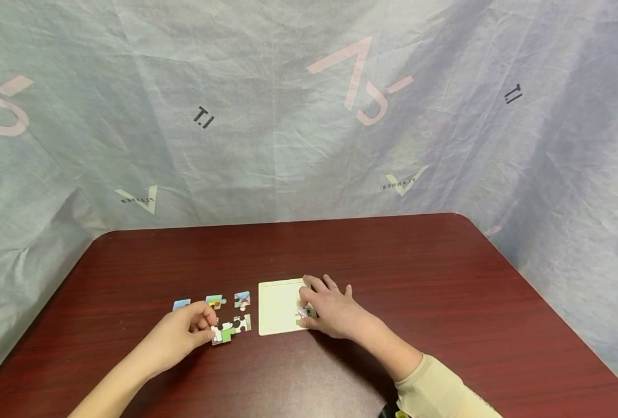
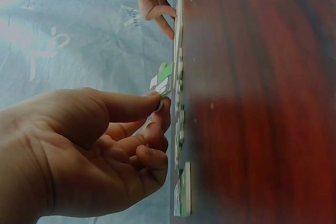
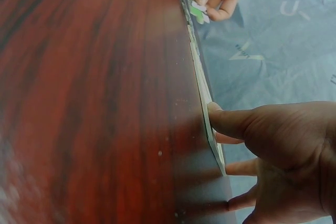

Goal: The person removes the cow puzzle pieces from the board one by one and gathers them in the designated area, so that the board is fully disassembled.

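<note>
My left hand pinches a green-and-white jigsaw piece between thumb and fingertips, lifted just above the table. Around that hand lie several loose pieces, among them a blue one with a red shape and a white-and-green one. To their right is a flat cream puzzle tray. My right hand rests over the tray's right side with fingers spread, thumb and fingertips touching it. A printed piece shows in the tray between thumb and index finger; the hand covers the rest of that corner.
Two more loose pieces, one with a yellow and red print and one blue, lie beyond the left hand. The dark red wooden table ends at a grey printed cloth. A dark object shows beside the right sleeve.
</note>
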Demonstrator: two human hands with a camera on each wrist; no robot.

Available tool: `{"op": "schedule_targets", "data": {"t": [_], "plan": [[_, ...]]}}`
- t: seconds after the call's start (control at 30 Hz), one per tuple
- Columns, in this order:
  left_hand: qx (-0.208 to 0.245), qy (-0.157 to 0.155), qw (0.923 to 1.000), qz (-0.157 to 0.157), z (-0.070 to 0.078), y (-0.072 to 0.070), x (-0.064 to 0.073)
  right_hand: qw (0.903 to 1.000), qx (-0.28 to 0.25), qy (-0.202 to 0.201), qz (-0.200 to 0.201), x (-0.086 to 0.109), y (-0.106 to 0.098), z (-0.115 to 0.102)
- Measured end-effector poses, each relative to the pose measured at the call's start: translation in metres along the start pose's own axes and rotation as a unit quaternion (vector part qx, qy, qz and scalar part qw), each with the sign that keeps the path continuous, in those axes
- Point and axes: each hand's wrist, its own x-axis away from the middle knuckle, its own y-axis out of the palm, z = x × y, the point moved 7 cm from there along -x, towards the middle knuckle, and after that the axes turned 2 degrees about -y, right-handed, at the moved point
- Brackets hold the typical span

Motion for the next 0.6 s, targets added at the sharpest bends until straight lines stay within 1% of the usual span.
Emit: {"op": "schedule_targets", "data": {"t": [0.17, 0.33, 0.5, 0.6], "plan": [[0.009, 0.001, 0.9996, -0.026, -0.006, -0.002, 0.005, 1.0000, -0.001, 0.001, -0.005, 0.000, 0.001, 0.000], [0.021, 0.008, 0.9986, -0.049, -0.009, -0.003, 0.009, 1.0000, -0.001, -0.001, 0.000, 0.000, 0.000, 0.000], [0.007, 0.018, 0.9988, -0.044, -0.010, -0.006, 0.011, 1.0000, 0.000, -0.001, 0.005, 0.001, 0.000, 0.000], [-0.004, 0.019, 0.9991, -0.038, -0.012, -0.008, 0.011, 1.0000, 0.000, -0.003, 0.005, 0.000, 0.000, 0.000]]}}
